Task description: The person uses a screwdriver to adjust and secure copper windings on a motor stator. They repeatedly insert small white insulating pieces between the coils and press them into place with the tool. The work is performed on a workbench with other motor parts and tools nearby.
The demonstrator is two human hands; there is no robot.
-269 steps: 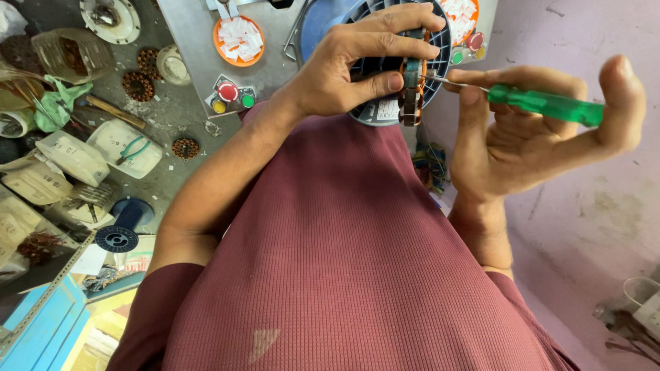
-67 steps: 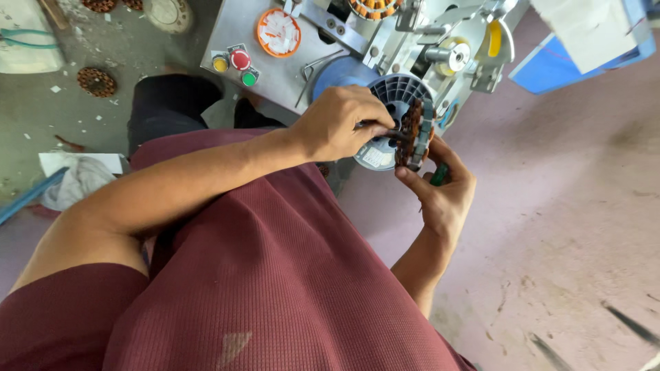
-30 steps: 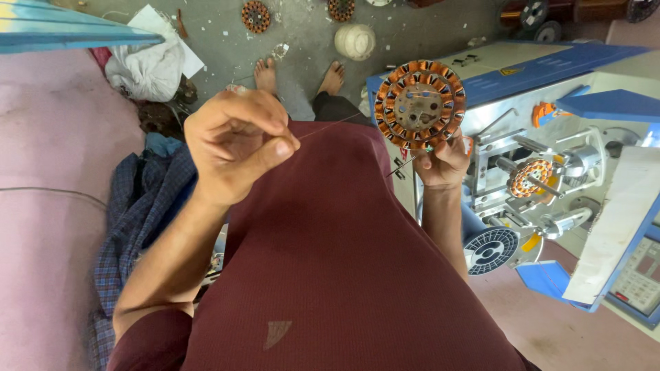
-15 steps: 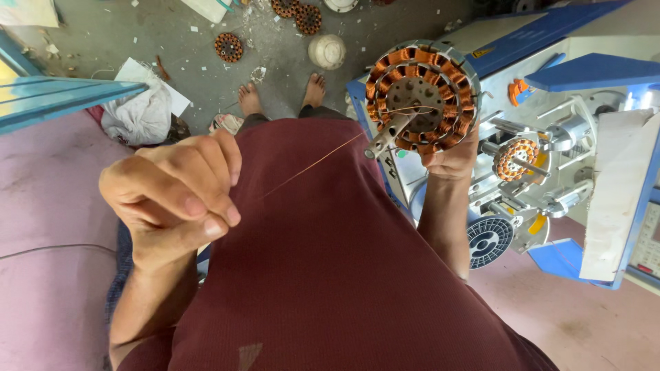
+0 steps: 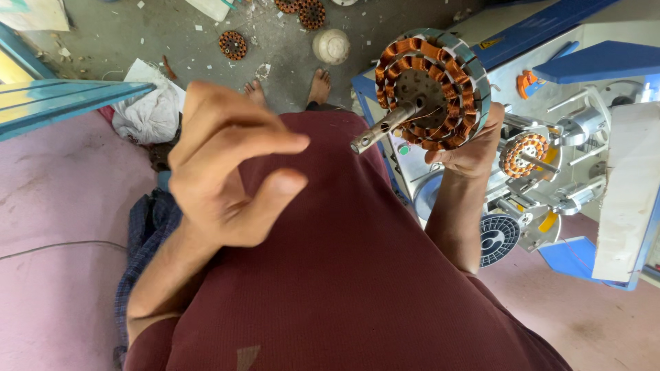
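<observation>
Item: wound stator [image 5: 433, 89], copper coils, central shaft; held up clamped in right hand [image 5: 471, 148], beside winding machine [image 5: 577, 137]. Left hand [image 5: 227, 172] raised, fingers loosely curled, empty (wire not visible). Step, judged: coil inspection; next needs a lead-end grip.

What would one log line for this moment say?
left hand: raised, fingers pinched, thin wire barely visible | right hand: holds copper-wound stator, shaft toward camera | background: winding machine
</observation>
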